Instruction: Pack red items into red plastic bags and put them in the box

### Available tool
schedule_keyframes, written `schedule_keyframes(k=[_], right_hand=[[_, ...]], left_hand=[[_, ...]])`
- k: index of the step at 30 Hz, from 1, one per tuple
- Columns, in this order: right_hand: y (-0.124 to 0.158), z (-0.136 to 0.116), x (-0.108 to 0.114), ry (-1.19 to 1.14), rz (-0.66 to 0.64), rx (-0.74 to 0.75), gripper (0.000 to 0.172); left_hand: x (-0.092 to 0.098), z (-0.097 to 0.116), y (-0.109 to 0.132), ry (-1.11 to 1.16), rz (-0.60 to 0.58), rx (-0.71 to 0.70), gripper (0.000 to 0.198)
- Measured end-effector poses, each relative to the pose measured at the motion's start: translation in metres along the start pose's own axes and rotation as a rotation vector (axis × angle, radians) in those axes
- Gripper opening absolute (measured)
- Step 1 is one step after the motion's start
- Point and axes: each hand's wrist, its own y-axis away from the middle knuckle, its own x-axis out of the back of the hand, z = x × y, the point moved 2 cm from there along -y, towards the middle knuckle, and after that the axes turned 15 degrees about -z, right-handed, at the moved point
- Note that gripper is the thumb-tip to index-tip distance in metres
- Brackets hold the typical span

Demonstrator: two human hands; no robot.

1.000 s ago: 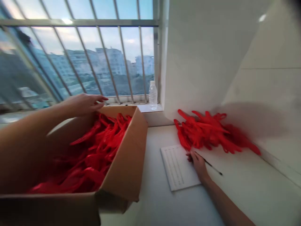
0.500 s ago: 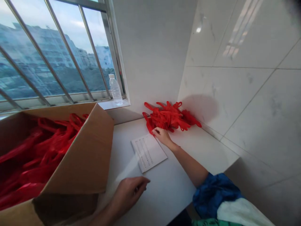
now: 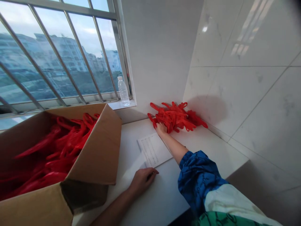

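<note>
A tangled pile of red plastic bags lies at the back of the white table, against the wall. My right hand reaches to the pile's near left edge, its fingers closed on a red bag; the fingertips are partly hidden among the folds. Just in front lies a white booklet with printed lines. My left hand rests on the table near the booklet's front edge, fingers loosely curled together and nothing visible in them.
On the left stands an open cardboard box holding many red plastic bags. A clear plastic bottle stands on the sill of a barred window. Tiled wall borders the table on the right.
My right hand has pushed a little further into the pile's left edge. My left hand has slid slightly forward toward the booklet. The whole view has shifted a little left.
</note>
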Motion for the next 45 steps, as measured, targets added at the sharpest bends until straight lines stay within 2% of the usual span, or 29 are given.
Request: schedule_keyframes(k=[2, 5, 7, 9, 13, 15, 17, 20, 21, 24, 26, 30, 32, 35, 39, 42, 45], right_hand=[[0.001, 0.003, 0.013, -0.059, 0.004, 0.033, 0.022], [0.009, 0.000, 0.037, -0.184, 0.050, 0.133, 0.031], [0.021, -0.005, 0.051, -0.278, 0.072, 0.229, 0.036], [0.037, -0.008, 0.059, -0.363, 0.065, 0.314, 0.040], [0.072, -0.001, 0.049, -0.470, -0.027, 0.370, 0.039], [0.088, 0.009, 0.037, -0.487, -0.134, 0.366, 0.033], [0.101, 0.020, 0.029, -0.493, -0.259, 0.363, 0.034], [0.110, 0.030, 0.028, -0.584, -0.460, 0.329, 0.046], [0.110, 0.031, 0.030, -0.592, -0.479, 0.301, 0.047], [0.108, 0.027, 0.029, -0.440, -0.357, 0.228, 0.047], [0.112, 0.021, 0.018, -0.251, -0.277, 0.213, 0.040], [0.124, 0.011, -0.016, 0.012, -0.258, 0.190, 0.042], [0.128, 0.009, -0.027, 0.030, -0.248, 0.186, 0.046], [0.128, 0.007, -0.032, -0.125, -0.239, 0.265, 0.042], [0.132, -0.001, -0.027, -0.622, -0.236, 0.427, 0.038], [0.139, -0.010, -0.024, -0.830, -0.252, 0.442, 0.043], [0.142, -0.014, -0.026, -0.933, -0.284, 0.420, 0.044]], left_hand=[[0.001, 0.000, -0.001, 0.054, 0.006, -0.008, 0.029], [0.004, -0.004, -0.004, 0.251, 0.037, 0.008, 0.033], [0.009, -0.009, -0.006, 0.425, 0.131, 0.042, 0.038], [0.017, -0.017, -0.009, 0.572, 0.273, 0.077, 0.043], [0.034, -0.035, -0.015, 0.737, 0.477, 0.148, 0.051], [0.039, -0.041, -0.017, 0.793, 0.546, 0.193, 0.057], [0.041, -0.045, -0.021, 0.853, 0.591, 0.244, 0.061], [0.041, -0.046, -0.030, 0.911, 0.567, 0.309, 0.053], [0.041, -0.045, -0.033, 0.914, 0.550, 0.315, 0.050], [0.041, -0.044, -0.046, 0.868, 0.529, 0.294, 0.048], [0.041, -0.047, -0.052, 0.814, 0.543, 0.296, 0.052], [0.036, -0.056, -0.056, 0.743, 0.570, 0.304, 0.060], [0.034, -0.059, -0.054, 0.751, 0.568, 0.288, 0.063], [0.034, -0.056, -0.050, 0.823, 0.592, 0.221, 0.069], [0.035, -0.046, -0.050, 1.015, 0.679, 0.113, 0.069], [0.034, -0.040, -0.052, 1.163, 0.618, 0.053, 0.059], [0.038, -0.038, -0.050, 1.153, 0.560, 0.030, 0.051]])
